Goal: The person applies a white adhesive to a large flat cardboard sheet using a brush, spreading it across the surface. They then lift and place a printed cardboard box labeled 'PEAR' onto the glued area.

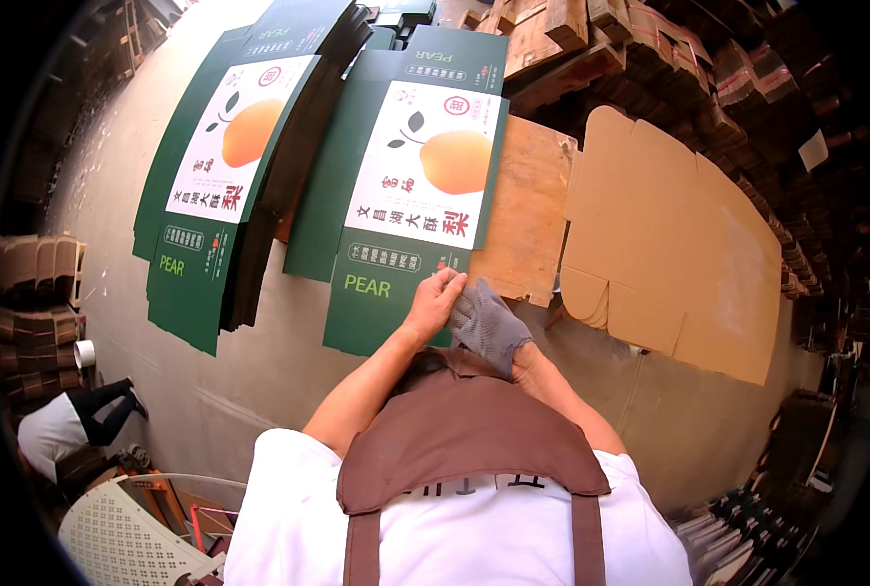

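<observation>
A flat green printed cardboard box blank (368,308), with a white panel and an orange pear picture, lies in front of me on a wooden board (530,210). My bare left hand (432,305) is over its near right corner, fingers pressed together. Against it rests my right hand (488,320), in a grey knitted glove, with its fingers bent. The fingertips of both hands meet; anything pinched between them is too small or hidden to make out. To the left stands a tall stack of matching green blanks (189,249).
At right lies a plain brown cardboard sheet (674,244). Wooden pallets (552,29) and bundled cardboard stacks (738,73) line the back right. More stacks (39,327) stand at far left, near a bent-over person (59,435). A perforated pale panel (127,537) is at lower left.
</observation>
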A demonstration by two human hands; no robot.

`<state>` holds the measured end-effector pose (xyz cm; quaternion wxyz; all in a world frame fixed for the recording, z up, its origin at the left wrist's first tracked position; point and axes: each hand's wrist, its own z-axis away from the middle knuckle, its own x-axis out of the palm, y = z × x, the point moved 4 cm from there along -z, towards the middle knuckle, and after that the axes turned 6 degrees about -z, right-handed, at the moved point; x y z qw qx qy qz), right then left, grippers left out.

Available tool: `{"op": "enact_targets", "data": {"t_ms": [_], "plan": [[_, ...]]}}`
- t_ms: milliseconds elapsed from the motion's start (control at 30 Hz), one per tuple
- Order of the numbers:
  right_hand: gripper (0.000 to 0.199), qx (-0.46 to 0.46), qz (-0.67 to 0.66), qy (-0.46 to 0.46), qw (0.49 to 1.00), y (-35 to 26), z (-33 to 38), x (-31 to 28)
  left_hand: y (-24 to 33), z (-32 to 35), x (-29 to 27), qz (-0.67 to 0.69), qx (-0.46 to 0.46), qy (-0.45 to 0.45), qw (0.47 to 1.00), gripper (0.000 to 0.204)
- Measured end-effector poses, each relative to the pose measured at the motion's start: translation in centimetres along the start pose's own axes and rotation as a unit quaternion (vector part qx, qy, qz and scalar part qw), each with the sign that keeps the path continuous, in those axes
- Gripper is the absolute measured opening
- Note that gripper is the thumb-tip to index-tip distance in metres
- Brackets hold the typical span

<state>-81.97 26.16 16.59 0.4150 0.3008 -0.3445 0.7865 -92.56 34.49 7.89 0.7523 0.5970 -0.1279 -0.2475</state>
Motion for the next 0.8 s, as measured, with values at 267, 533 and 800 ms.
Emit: {"op": "enact_targets", "data": {"t_ms": [267,533,800], "plan": [[0.047,-0.070,0.040,-0.013,0.997,-6.7,4.7,-2.2,4.3,-8.2,-0.5,-0.085,0.064,0.149,0.983,0.032],[0.030,-0.370,0.246,0.147,0.884,-20.0,13.7,-4.3,1.8,-16.0,-6.6,-0.234,0.044,0.151,0.960,0.031],[0.067,-0.701,0.541,0.062,0.461,-23.0,21.1,11.9,24.4,-1.8,-11.2,-0.167,0.265,0.141,0.939,0.021]]}}
